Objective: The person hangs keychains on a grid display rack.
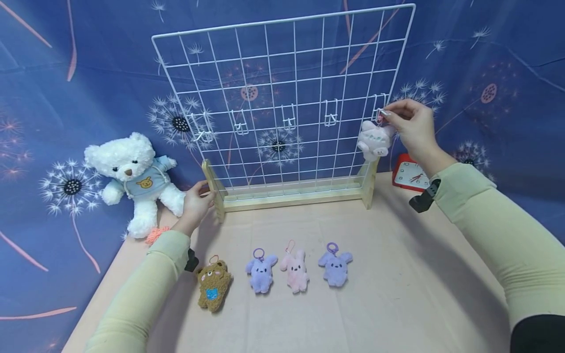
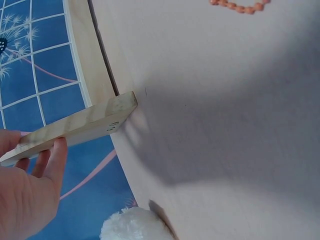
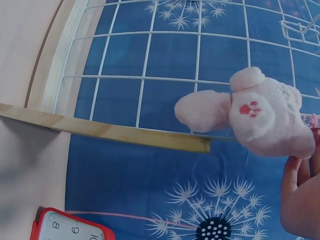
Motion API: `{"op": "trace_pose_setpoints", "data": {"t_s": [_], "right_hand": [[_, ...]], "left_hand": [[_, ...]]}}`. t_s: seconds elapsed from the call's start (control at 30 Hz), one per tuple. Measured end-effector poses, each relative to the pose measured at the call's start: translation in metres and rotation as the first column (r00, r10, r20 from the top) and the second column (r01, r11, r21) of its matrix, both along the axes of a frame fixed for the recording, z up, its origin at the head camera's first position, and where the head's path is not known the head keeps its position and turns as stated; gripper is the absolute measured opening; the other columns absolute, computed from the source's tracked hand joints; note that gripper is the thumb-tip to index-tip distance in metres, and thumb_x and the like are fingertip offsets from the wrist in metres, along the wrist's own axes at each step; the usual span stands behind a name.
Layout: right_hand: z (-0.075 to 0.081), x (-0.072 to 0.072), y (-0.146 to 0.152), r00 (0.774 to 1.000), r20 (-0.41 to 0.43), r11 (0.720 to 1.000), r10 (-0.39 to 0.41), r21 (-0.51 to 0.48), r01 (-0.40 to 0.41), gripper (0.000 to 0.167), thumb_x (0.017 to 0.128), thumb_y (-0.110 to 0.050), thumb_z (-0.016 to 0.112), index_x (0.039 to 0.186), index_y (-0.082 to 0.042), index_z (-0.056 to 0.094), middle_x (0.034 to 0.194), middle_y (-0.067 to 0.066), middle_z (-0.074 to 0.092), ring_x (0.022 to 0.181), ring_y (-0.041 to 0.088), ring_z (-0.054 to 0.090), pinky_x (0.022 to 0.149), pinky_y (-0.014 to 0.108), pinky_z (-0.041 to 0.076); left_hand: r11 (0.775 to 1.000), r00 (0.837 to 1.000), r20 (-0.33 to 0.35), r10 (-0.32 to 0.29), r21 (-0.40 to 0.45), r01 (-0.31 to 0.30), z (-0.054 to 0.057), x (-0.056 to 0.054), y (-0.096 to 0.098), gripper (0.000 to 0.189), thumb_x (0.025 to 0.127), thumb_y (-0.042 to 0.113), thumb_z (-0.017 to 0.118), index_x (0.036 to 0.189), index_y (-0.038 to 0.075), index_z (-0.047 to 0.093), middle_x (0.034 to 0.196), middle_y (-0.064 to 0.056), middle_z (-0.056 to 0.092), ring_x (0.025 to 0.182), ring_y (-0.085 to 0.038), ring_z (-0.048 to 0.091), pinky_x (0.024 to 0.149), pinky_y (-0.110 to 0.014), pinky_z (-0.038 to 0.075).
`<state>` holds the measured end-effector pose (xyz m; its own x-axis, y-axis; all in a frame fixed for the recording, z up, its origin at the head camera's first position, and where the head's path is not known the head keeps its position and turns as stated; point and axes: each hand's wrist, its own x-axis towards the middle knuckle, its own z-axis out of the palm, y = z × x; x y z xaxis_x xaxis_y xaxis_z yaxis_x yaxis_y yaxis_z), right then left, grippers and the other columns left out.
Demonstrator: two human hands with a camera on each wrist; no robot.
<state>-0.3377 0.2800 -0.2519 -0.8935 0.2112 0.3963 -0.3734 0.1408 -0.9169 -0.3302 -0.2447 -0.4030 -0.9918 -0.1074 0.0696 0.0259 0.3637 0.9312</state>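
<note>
A person's right hand (image 1: 412,125) has its fingers pinched together at the top of a pale pink plush charm (image 1: 374,139), which hangs just below them; whether its loop already sits on the hook (image 1: 379,105) at those fingertips cannot be told. The left hand (image 1: 196,203) grips the wooden upright (image 1: 215,191) of the stand, thumb on one side and fingers on the other.

Between the two sets of fingers rises a white wire grid (image 1: 282,88) set in a pale wood base (image 1: 291,200); four more hooks (image 1: 331,113) line it to the left of the right fingers.

The table (image 1: 397,304), covered in a plain pale pinkish-beige, spreads below both hands and takes their soft shadows. On it, nearer the person than the left fingers and to their right, lie a brown bear charm (image 1: 214,287), a lilac charm (image 1: 261,275), a pink rabbit charm (image 1: 296,273) and a second lilac charm (image 1: 336,270).

Left of the left fingers sits a white teddy bear (image 1: 150,184) in a blue top, an orange beaded strand (image 1: 156,234) by its foot. Below the right fingers stands a red-framed clock (image 1: 403,174), partly behind the wrist. Beyond everything hangs a deep blue cloth (image 1: 507,122) printed with dandelions.
</note>
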Motion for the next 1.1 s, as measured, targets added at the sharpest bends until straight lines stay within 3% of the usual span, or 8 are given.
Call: {"op": "trace_pose_setpoints", "data": {"t_s": [0.2, 0.4, 0.6, 0.8, 0.83, 0.97, 1.1], "right_hand": [[-0.002, 0.013, -0.001, 0.996, -0.021, 0.991, -0.09, 0.099, 0.092, 0.013, 0.098, -0.012, 0.071, 0.11, -0.012, 0.074, 0.104, -0.008, 0.066, 0.099, 0.006, 0.06, 0.083, 0.014, 0.051], [-0.007, 0.032, -0.002, 0.991, -0.051, 0.988, -0.122, 0.087, 0.126, 0.015, 0.101, -0.011, 0.066, 0.115, -0.014, 0.071, 0.109, -0.008, 0.06, 0.104, 0.006, 0.055, 0.091, 0.015, 0.049], [-0.02, 0.047, -0.006, 0.993, -0.099, 0.998, -0.064, -0.025, 0.062, 0.011, 0.099, -0.003, 0.066, 0.108, -0.009, 0.068, 0.103, -0.003, 0.061, 0.096, 0.01, 0.055, 0.082, 0.013, 0.05], [-0.044, 0.059, -0.017, 0.993, -0.112, 0.996, 0.02, -0.08, -0.029, 0.014, 0.096, 0.005, 0.066, 0.101, -0.008, 0.069, 0.097, -0.002, 0.064, 0.091, 0.009, 0.059, 0.078, 0.011, 0.051], [-0.048, 0.06, -0.02, 0.994, -0.105, 0.996, 0.04, -0.076, -0.048, 0.014, 0.096, 0.005, 0.066, 0.102, -0.007, 0.069, 0.097, -0.002, 0.064, 0.09, 0.009, 0.059, 0.071, 0.01, 0.051], [-0.066, 0.066, -0.027, 0.991, -0.06, 0.992, 0.12, -0.016, -0.122, 0.013, 0.096, 0.005, 0.065, 0.105, -0.003, 0.068, 0.096, -0.003, 0.064, 0.09, 0.009, 0.058, 0.07, 0.01, 0.051], [-0.084, 0.07, -0.033, 0.98, 0.034, 0.975, 0.197, 0.093, -0.199, 0.015, 0.098, 0.002, 0.065, 0.113, 0.002, 0.065, 0.099, -0.004, 0.064, 0.095, 0.009, 0.059, 0.081, 0.012, 0.051]], "left_hand": [[1.0, 1.0, 0.011, -0.002, 0.004, 0.002, 0.001, 0.001, 0.0, 0.054, 0.105, 0.012, 0.059, 0.155, 0.003, 0.04, 0.148, -0.027, 0.049, 0.133, -0.039, 0.051, 0.103, -0.04, 0.053], [1.0, 1.0, 0.007, 0.003, 0.006, -0.003, 0.002, 0.0, 0.0, 0.054, 0.105, 0.01, 0.059, 0.154, 0.002, 0.04, 0.148, -0.027, 0.049, 0.133, -0.039, 0.052, 0.101, -0.039, 0.054], [1.0, 1.0, 0.004, 0.003, 0.005, -0.003, 0.002, 0.0, 0.0, 0.054, 0.104, 0.01, 0.059, 0.154, 0.002, 0.041, 0.147, -0.027, 0.049, 0.132, -0.039, 0.052, 0.1, -0.039, 0.055], [1.0, 1.0, 0.007, 0.0, 0.006, 0.0, 0.001, -0.001, 0.0, 0.053, 0.105, 0.011, 0.059, 0.155, 0.003, 0.041, 0.148, -0.025, 0.049, 0.133, -0.038, 0.051, 0.101, -0.039, 0.055], [1.0, 1.0, 0.007, 0.001, 0.005, -0.001, 0.001, -0.001, 0.0, 0.054, 0.105, 0.011, 0.059, 0.155, 0.003, 0.041, 0.148, -0.025, 0.049, 0.133, -0.038, 0.051, 0.101, -0.039, 0.055], [1.0, 1.0, 0.008, 0.003, 0.008, -0.003, 0.001, -0.001, -0.001, 0.053, 0.105, 0.011, 0.059, 0.154, 0.003, 0.041, 0.148, -0.026, 0.049, 0.133, -0.038, 0.052, 0.102, -0.039, 0.054], [1.0, 1.0, 0.01, -0.001, 0.018, 0.001, 0.001, -0.001, 0.0, 0.054, 0.105, 0.011, 0.059, 0.155, 0.003, 0.04, 0.148, -0.026, 0.049, 0.133, -0.038, 0.051, 0.103, -0.04, 0.053]]}}
